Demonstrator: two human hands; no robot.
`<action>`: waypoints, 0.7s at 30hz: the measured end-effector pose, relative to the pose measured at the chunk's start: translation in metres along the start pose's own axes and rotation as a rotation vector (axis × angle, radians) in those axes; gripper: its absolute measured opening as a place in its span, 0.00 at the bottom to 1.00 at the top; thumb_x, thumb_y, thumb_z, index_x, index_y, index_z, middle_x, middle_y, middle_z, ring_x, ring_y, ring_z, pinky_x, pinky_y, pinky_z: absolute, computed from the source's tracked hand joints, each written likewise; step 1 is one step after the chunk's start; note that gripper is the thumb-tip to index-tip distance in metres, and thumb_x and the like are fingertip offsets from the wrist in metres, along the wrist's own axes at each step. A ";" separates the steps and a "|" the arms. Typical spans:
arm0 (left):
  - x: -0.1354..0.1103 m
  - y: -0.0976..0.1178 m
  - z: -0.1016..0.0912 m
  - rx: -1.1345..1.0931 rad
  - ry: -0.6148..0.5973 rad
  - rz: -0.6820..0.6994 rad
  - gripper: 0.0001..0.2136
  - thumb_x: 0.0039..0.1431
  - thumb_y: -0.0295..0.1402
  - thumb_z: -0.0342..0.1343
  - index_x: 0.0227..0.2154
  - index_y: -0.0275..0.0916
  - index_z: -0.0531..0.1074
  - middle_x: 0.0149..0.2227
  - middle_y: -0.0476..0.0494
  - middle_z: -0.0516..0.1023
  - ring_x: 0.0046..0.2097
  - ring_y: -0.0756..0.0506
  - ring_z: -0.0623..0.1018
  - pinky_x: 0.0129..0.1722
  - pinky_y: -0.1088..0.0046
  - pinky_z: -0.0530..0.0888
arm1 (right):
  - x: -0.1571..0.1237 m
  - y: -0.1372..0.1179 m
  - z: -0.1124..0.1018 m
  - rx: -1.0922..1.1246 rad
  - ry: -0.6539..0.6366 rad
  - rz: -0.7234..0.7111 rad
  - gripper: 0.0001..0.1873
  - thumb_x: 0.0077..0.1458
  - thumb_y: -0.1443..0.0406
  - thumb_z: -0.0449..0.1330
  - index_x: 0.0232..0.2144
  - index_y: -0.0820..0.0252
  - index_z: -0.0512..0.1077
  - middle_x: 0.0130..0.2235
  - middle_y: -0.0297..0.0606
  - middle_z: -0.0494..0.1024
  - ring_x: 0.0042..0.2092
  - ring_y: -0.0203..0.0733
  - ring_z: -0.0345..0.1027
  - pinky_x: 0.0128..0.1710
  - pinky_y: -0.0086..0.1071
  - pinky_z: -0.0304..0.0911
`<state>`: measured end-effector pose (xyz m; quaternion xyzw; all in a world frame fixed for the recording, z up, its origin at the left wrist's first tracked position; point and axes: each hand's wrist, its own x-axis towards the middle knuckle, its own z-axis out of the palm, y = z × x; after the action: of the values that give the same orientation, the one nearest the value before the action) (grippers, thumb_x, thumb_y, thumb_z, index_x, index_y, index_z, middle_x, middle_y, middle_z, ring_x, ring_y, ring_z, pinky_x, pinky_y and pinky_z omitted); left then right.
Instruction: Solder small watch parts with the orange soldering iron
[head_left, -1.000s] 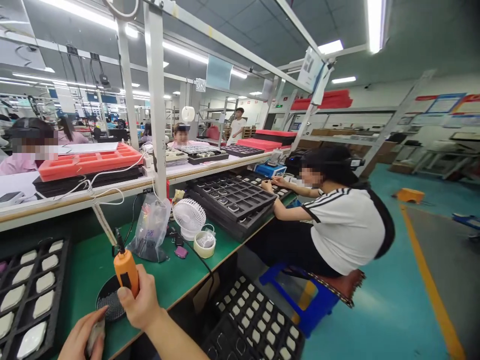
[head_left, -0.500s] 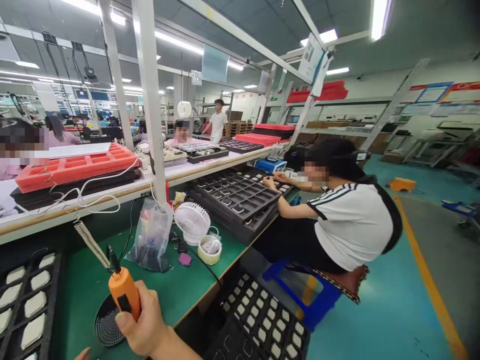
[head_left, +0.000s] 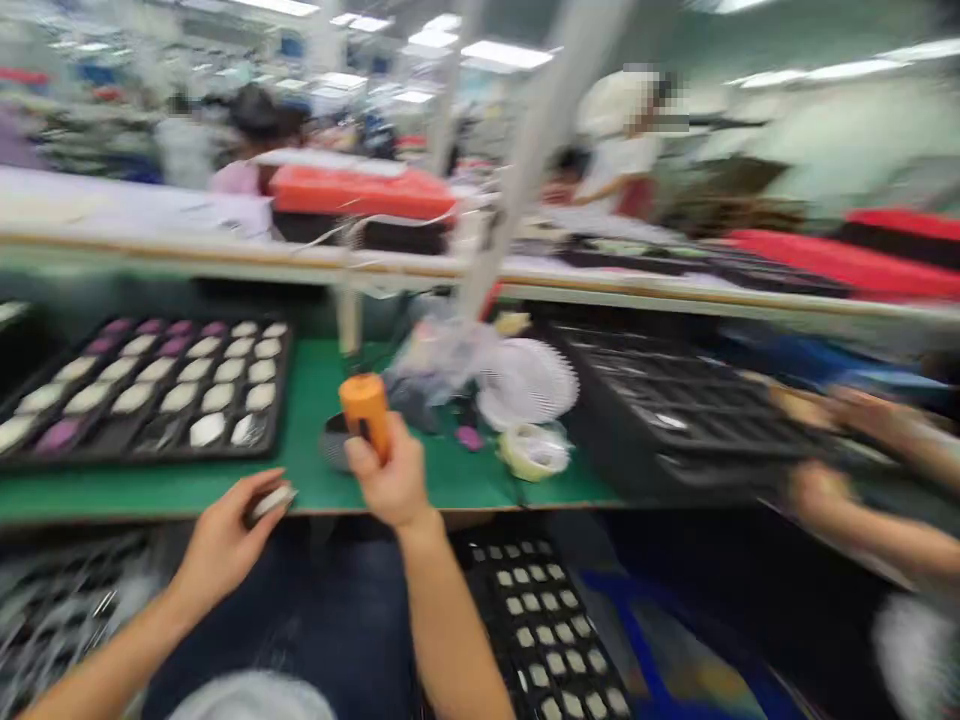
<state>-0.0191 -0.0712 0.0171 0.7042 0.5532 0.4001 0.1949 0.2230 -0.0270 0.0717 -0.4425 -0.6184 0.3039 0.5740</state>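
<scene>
The picture is smeared by motion. My right hand (head_left: 390, 480) is wrapped around an orange hand tool (head_left: 365, 412), held upright over the green bench mat (head_left: 315, 400). My left hand (head_left: 225, 535) pinches a small flat grey-white part (head_left: 270, 500) at the bench's front edge. A small round dark dish (head_left: 334, 440) sits just behind the tool. To the left lies a black tray (head_left: 150, 440) with several white and purple oval parts in its cells.
A clear bag, a small white fan (head_left: 529, 385) and a tape roll (head_left: 534, 452) stand right of the tool. Stacked black trays (head_left: 675, 420) fill the right bench, where another person's hands (head_left: 817, 480) work. A tray of parts (head_left: 540, 620) sits below by my knees.
The view has swung left and down, back onto the bench. My left hand with its small part has come fully into sight, and the left tray now shows whole.
</scene>
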 end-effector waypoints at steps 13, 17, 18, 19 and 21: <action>0.070 -0.120 -0.156 0.540 0.308 -0.100 0.18 0.71 0.43 0.60 0.56 0.38 0.74 0.58 0.38 0.77 0.60 0.38 0.77 0.63 0.46 0.74 | -0.004 0.019 0.026 0.396 -0.013 0.026 0.17 0.62 0.50 0.64 0.40 0.57 0.71 0.30 0.31 0.74 0.24 0.36 0.68 0.20 0.32 0.66; 0.065 -0.134 -0.138 0.582 0.196 -0.096 0.19 0.71 0.43 0.60 0.58 0.38 0.74 0.60 0.37 0.77 0.61 0.37 0.77 0.64 0.44 0.73 | 0.002 0.019 0.027 0.392 0.000 0.052 0.19 0.60 0.49 0.66 0.39 0.58 0.72 0.29 0.31 0.74 0.23 0.36 0.68 0.19 0.32 0.65; 0.062 -0.135 -0.132 0.588 0.181 -0.101 0.20 0.71 0.43 0.60 0.60 0.38 0.73 0.61 0.37 0.75 0.63 0.36 0.76 0.65 0.43 0.71 | 0.002 0.017 0.026 0.397 0.006 0.067 0.20 0.60 0.48 0.65 0.39 0.57 0.72 0.28 0.31 0.74 0.22 0.37 0.68 0.19 0.32 0.65; 0.060 -0.135 -0.128 0.596 0.170 -0.109 0.21 0.71 0.43 0.60 0.61 0.39 0.72 0.63 0.36 0.74 0.64 0.36 0.74 0.66 0.42 0.70 | 0.002 0.015 0.024 0.404 0.013 0.088 0.21 0.59 0.47 0.66 0.40 0.57 0.72 0.28 0.32 0.74 0.22 0.37 0.67 0.18 0.33 0.65; 0.060 -0.137 -0.133 0.621 0.171 -0.147 0.22 0.71 0.43 0.59 0.63 0.40 0.71 0.66 0.36 0.72 0.66 0.35 0.73 0.67 0.42 0.69 | 0.001 0.012 0.018 0.420 0.019 0.135 0.23 0.56 0.45 0.67 0.40 0.57 0.72 0.27 0.32 0.74 0.22 0.38 0.67 0.17 0.32 0.64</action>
<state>-0.2040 0.0051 0.0195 0.6521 0.7124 0.2548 -0.0482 0.2073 -0.0187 0.0591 -0.3564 -0.5049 0.4595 0.6379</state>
